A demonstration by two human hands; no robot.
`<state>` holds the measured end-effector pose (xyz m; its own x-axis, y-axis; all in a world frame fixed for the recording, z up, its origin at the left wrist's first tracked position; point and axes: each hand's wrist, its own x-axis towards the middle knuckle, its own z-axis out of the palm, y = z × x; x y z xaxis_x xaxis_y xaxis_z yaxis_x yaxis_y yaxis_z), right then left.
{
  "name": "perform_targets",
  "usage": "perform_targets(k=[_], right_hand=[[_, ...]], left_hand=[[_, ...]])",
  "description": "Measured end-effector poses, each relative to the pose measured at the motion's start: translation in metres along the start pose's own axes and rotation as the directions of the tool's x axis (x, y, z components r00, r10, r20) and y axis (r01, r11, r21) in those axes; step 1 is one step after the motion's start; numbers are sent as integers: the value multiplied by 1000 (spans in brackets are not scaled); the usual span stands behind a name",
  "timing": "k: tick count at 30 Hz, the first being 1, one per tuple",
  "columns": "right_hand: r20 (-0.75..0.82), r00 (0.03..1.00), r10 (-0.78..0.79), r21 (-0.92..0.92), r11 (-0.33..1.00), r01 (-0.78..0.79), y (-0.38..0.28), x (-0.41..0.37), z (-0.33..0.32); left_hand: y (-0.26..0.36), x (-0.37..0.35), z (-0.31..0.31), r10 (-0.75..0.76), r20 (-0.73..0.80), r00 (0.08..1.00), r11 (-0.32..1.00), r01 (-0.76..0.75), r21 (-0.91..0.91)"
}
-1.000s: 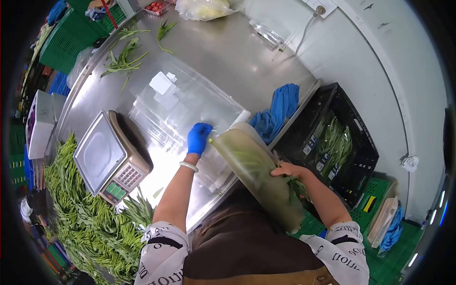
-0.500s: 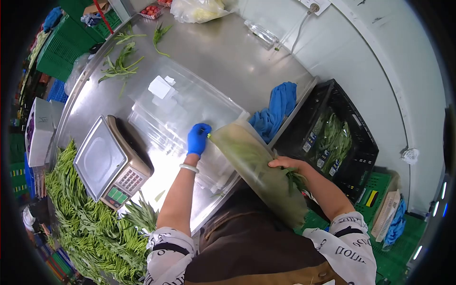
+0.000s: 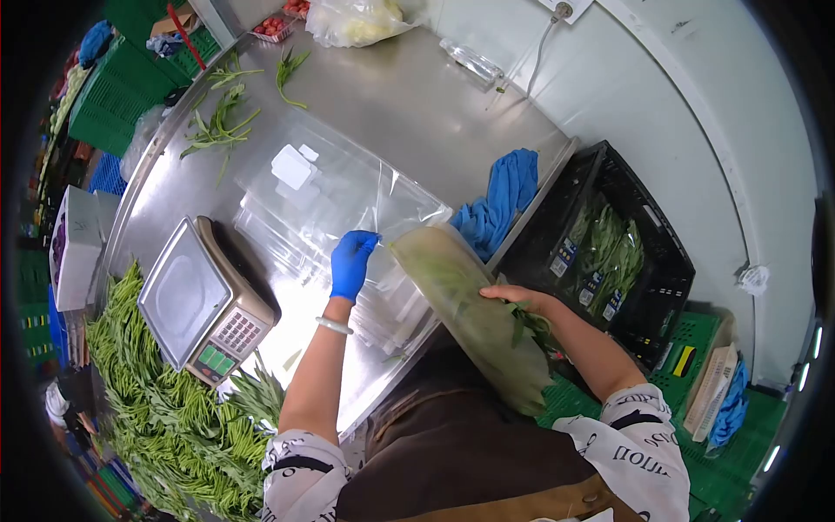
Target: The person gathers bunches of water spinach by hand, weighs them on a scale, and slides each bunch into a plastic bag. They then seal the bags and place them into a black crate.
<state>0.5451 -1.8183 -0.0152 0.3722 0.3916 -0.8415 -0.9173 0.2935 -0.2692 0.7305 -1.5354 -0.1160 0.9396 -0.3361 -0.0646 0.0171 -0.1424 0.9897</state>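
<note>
In its blue glove, my left hand (image 3: 352, 261) is over the stack of clear plastic bags (image 3: 326, 187) on the steel table, fingertips pinched together on the film of the top bag, which shows fresh creases. My right hand (image 3: 520, 298), bare, grips a filled bag of leafy greens (image 3: 465, 304) against my front. That bag is cloudy and see-through, with long green stems and leaves inside. Some leaves (image 3: 531, 329) stick out by my right wrist. The right fingers are partly hidden behind the bag and leaves.
A scale (image 3: 209, 300) stands left of the bags, beside a large heap of greens (image 3: 174, 409). Loose sprigs (image 3: 222, 122) lie farther back. To the right are a blue cloth (image 3: 500, 204) and a black crate (image 3: 639, 252) holding bagged greens. A plastic bottle (image 3: 472, 63) lies near the wall.
My left hand has shifted slightly left and turned, and the top bag's film is now pulled into creases. The filled bag in my right hand has moved slightly.
</note>
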Motion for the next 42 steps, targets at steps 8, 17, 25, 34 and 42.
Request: perform_targets(k=[8, 17, 25, 34, 42], right_hand=[[4, 999, -55, 181, 982, 53, -27, 0, 62], [36, 932, -360, 46, 933, 358, -20, 54, 66], [41, 828, -560, -47, 826, 561, -39, 33, 134], [-46, 768, -638, -26, 770, 638, -61, 48, 142], [-110, 769, -630, -33, 775, 631, -49, -7, 122]], left_hand=[[124, -34, 47, 419, 164, 893, 875, -446, 190], [175, -47, 27, 462, 407, 788, 776, -581, 244], [163, -83, -17, -253, -353, 901, 932, 129, -340], [88, -132, -50, -199, -201, 959, 954, 144, -261], [-6, -112, -12, -37, 523, 852, 366, -475, 800]])
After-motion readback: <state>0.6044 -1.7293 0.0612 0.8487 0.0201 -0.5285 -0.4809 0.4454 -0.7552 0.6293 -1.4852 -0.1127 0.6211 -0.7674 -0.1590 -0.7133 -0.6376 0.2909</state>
